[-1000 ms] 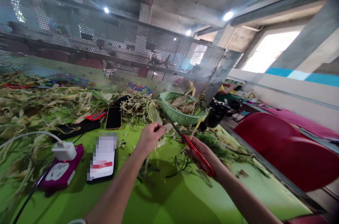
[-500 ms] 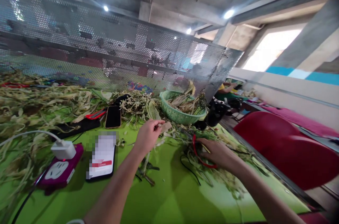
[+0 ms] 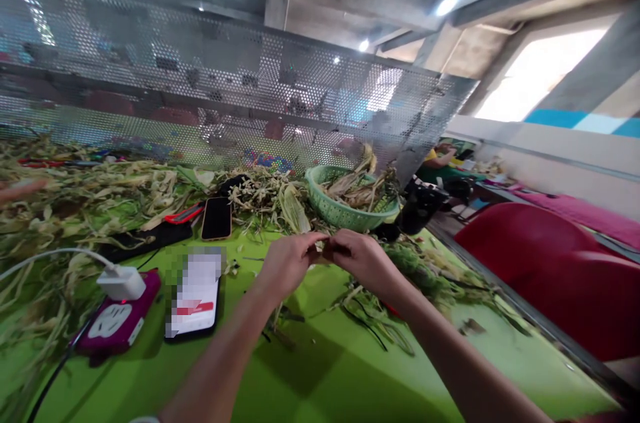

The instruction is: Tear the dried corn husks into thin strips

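Note:
My left hand (image 3: 289, 262) and my right hand (image 3: 361, 259) meet above the green table (image 3: 325, 376), fingertips together. Both pinch a small pale piece of husk (image 3: 320, 247), mostly hidden by the fingers. A bit of the red scissors (image 3: 393, 309) shows on the table under my right wrist, among dark green stems (image 3: 370, 323). Just beyond my hands stands a green plastic basket (image 3: 323, 202) filled with dry husks and leaves.
Dry husks (image 3: 75, 196) cover the table's left and back. A phone with a lit screen (image 3: 195, 293), a dark phone (image 3: 216, 218), and a magenta power strip (image 3: 117, 324) with a white charger (image 3: 120, 282) lie at left. A perforated metal screen (image 3: 225, 96) stands behind; red chairs (image 3: 540, 263) at right.
My right hand set the red scissors down on the table and came up to meet my left hand. Now both hands pinch the husk piece that the left one held alone.

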